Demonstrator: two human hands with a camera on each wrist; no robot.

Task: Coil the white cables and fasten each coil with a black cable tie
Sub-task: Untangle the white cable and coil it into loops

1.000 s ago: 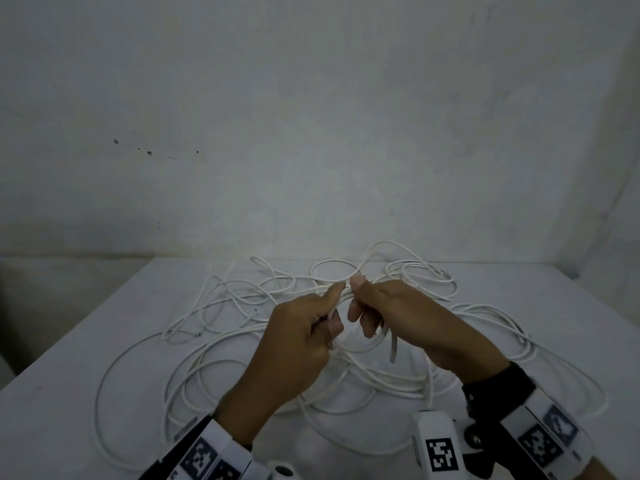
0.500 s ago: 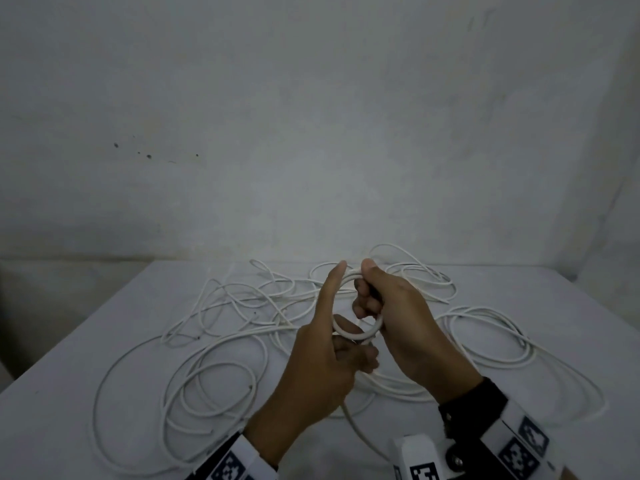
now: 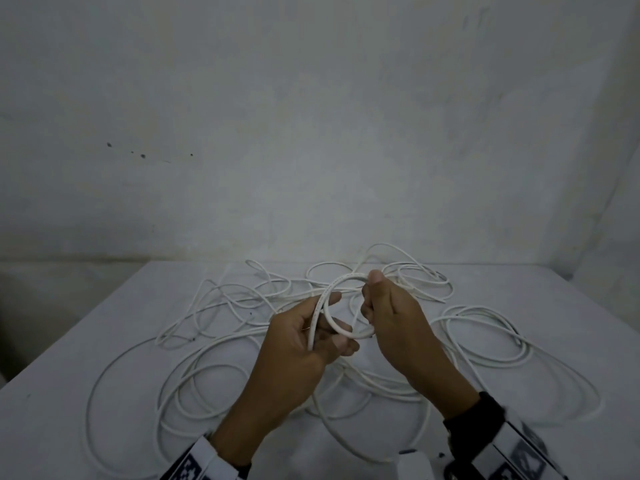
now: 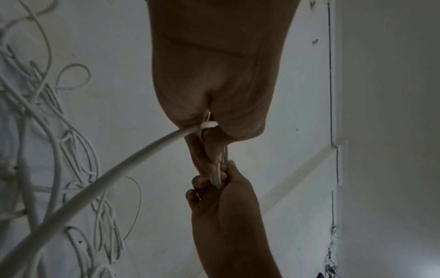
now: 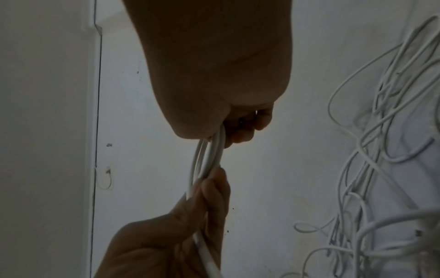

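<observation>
Between my two hands, above the table, a small loop of white cable (image 3: 341, 299) is held up. My left hand (image 3: 313, 336) grips the loop's left side, the cable running across its palm. My right hand (image 3: 377, 306) pinches the loop's right side, thumb on top. In the left wrist view the cable (image 4: 133, 161) runs from the left hand (image 4: 209, 129) down toward the pile, and the right hand (image 4: 214, 184) holds the loop below. The right wrist view shows two strands (image 5: 209, 156) between both hands. No black cable tie is in view.
Several loose white cables (image 3: 214, 362) lie tangled over the white table (image 3: 62, 427), spreading left, behind and to the right (image 3: 491, 341) of my hands. A white wall (image 3: 311, 133) stands right behind the table's far edge.
The left index finger, raised half a second ago, has come down around the cable. The loop between my hands has grown wider, and the right hand has shifted a little to the right.
</observation>
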